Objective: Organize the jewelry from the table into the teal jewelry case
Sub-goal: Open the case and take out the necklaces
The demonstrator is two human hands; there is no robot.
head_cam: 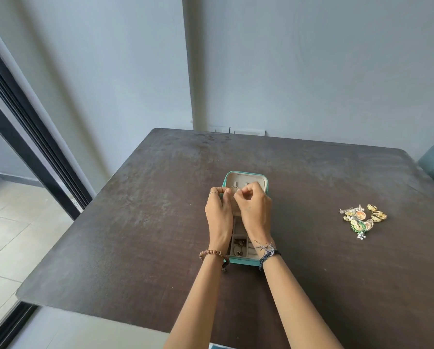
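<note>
A teal jewelry case (245,176) lies open near the middle of a dark brown table (140,222), its lid laid back toward 12 o'clock and its cream tray of small compartments toward 6 o'clock. Both hands are raised over the lid half. The left hand (218,212) has its fingers curled and its fingertips pinched on a thin silvery wire or chain (233,188); a slim ring sits on one of its fingers. The right hand (255,210) is just beside it at 3 o'clock, fingers curled, thumb and forefinger pinched together at the same thin piece, though how much of it each hand holds is too small to tell. Between the wrists the near compartments show, with a few small dark and gold pieces (238,245) lying inside.

A brown bead bracelet (211,253) circles the left wrist, and dark threads with a pale frayed tassel (269,251) wrap the right wrist.

Well apart from the case, at 3 o'clock on the table, lies a small heap of jewelry (359,219): gold rings bunched at its far right and green, orange and gold ornaments beside them

Behind the table at 12 o'clock stands a pale grey wall (311,71), and at 9 o'clock a dark door frame (29,152) edges a tiled floor (7,235)
</note>
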